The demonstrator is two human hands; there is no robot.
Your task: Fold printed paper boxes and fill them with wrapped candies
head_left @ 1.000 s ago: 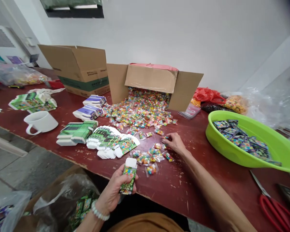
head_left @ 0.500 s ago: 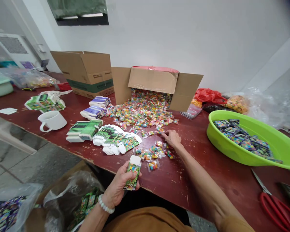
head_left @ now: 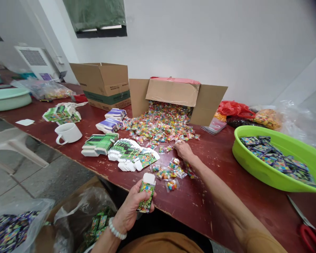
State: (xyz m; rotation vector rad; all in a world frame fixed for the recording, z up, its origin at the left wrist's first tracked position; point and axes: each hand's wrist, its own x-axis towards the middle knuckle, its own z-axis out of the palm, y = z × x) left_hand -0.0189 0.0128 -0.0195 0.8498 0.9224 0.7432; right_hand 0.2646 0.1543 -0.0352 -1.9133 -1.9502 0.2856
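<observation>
The person's left hand (head_left: 133,203) is gripping a small green carton (head_left: 146,196) in front of the tabletop's near edge, the thumb pressing across its printed face and the other fingers wrapping behind, while the carton's white flap is standing up at the top. A beaded bracelet (head_left: 116,229) is circling that wrist. The right hand (head_left: 184,151) is curling downward at the near edge of a heap of candy packets (head_left: 160,126); its fingertips are sitting just beside a couple of loose packets (head_left: 165,149), and whether they are pinching one cannot be told. The heap is spilling from a cardboard box (head_left: 172,91) onto the red tabletop (head_left: 192,207). Between the two hands, a smaller cluster of packets (head_left: 167,173) is lying near the carton. To the left of that cluster, a fan of flat green cartons (head_left: 129,154) is spreading beside a stack of green cartons (head_left: 98,144), and a white mug (head_left: 71,134) is standing beyond. On the right, a lime-green basin (head_left: 241,168) is holding dark printed packs (head_left: 279,161).
</observation>
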